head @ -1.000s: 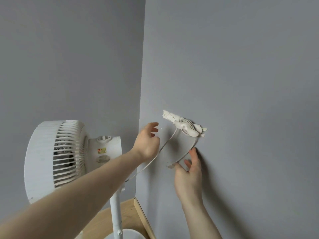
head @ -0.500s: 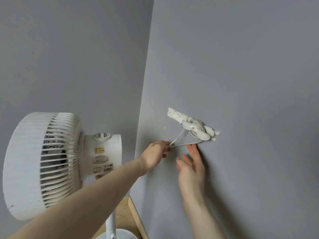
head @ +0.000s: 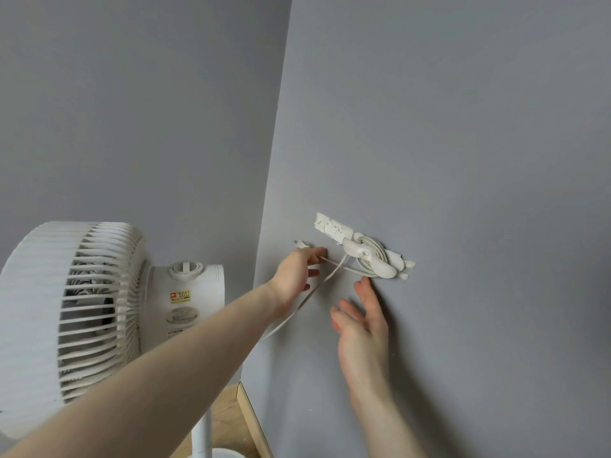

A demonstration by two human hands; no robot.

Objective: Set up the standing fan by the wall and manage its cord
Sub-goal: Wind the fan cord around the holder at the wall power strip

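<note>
Two bare forearms reach into view from the bottom, and we describe them first because they are nearest to us. Our left hand point(head: 294, 276) is stretched toward the corner of the room; its fingers are curled and pinch the white cord point(head: 310, 294) close to its plug point(head: 301, 244), which sticks out just above the fingertips. From this hand the flat cord runs down and to the left, behind our forearm, and another part of it goes to the right, toward the wall. Our right hand point(head: 362, 322) is held up beside the grey wall point(head: 463, 143) with its fingers straight and a little spread; it holds nothing, and its fingertips are just below the cord holder, but we cannot tell if they touch the wall.

To the left stands the white standing fan point(head: 72, 309), its round ribbed grille turned to the left and its motor housing behind it, with a small yellow and red label on the housing. Its thin pole point(head: 202, 434) goes down to a round base, only partly visible at the bottom edge, on a wooden floor point(head: 228, 421). A wooden baseboard point(head: 256, 424) runs along the foot of the wall.

Farther, on the right wall, a white cord winder point(head: 367, 259) is fixed on a strip of torn white tape point(head: 330, 228). Several loops of the cord are wound around it.
</note>
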